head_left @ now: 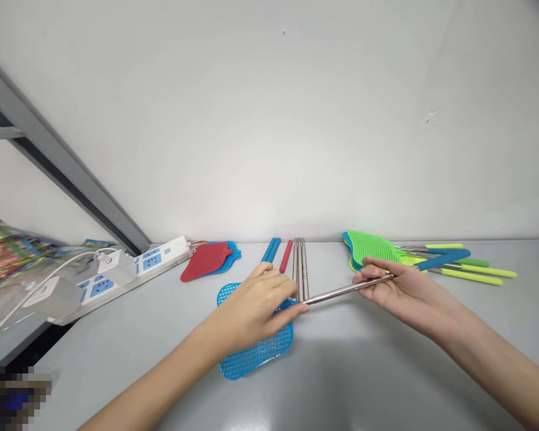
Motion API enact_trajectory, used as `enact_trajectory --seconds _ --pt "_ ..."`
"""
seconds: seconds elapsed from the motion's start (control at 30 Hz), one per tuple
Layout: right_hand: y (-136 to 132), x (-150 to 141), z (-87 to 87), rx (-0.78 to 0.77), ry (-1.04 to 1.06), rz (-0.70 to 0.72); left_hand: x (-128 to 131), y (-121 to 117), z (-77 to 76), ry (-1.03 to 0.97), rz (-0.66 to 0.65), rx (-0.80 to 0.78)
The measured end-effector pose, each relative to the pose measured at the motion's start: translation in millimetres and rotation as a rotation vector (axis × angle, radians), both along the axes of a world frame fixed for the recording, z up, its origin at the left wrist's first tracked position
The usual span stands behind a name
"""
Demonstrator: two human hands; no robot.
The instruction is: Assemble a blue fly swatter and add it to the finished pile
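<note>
A blue fly swatter [256, 358] lies slantwise between my two hands, its mesh head at the left under my left hand. The fingers of my left hand [263, 302] pinch the neck of that head, where the metal rod [336, 293] meets it. My right hand [397, 287] is turned palm up, with its fingers curled around the rod near the blue handle [444, 259]. Just beyond my left hand lie several loose metal rods [302, 263], a red handle [286, 256] and two blue handles [270, 250].
Red swatter heads [204, 261] overlap a blue one [233, 252] at the back left. Behind my right hand sits a pile of green swatters [372, 245] with yellow handles [471, 275]. A power strip [153, 258], packages [9, 257] and a metal frame [67, 155] occupy the left.
</note>
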State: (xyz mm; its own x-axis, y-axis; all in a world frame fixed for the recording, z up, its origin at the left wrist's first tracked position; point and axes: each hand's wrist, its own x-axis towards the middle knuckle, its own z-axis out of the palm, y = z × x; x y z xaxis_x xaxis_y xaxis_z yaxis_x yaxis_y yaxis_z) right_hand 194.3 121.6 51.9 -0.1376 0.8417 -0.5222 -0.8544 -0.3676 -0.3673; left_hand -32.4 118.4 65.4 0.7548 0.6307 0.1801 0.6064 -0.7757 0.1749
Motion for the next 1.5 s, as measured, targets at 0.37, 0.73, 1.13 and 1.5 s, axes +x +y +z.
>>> enact_trajectory --seconds 0.37,0.73,1.13,1.5 --pt "13.5 32.7 4.4 0.022 0.066 -0.37 -3.0 15.5 -20.3 -0.818 0.49 -0.514" --pt "10.3 25.7 4.0 -0.054 0.048 -0.385 5.6 2.1 -6.0 -1.155 0.575 -1.535" --pt "6.3 23.3 -4.0 0.016 0.037 -0.439 38.1 -36.5 4.3 -1.29 0.88 -1.261" --pt "-0.3 12.3 0.0 0.265 -0.171 -0.471 45.2 -33.5 -24.3 -1.222 0.996 -1.446"
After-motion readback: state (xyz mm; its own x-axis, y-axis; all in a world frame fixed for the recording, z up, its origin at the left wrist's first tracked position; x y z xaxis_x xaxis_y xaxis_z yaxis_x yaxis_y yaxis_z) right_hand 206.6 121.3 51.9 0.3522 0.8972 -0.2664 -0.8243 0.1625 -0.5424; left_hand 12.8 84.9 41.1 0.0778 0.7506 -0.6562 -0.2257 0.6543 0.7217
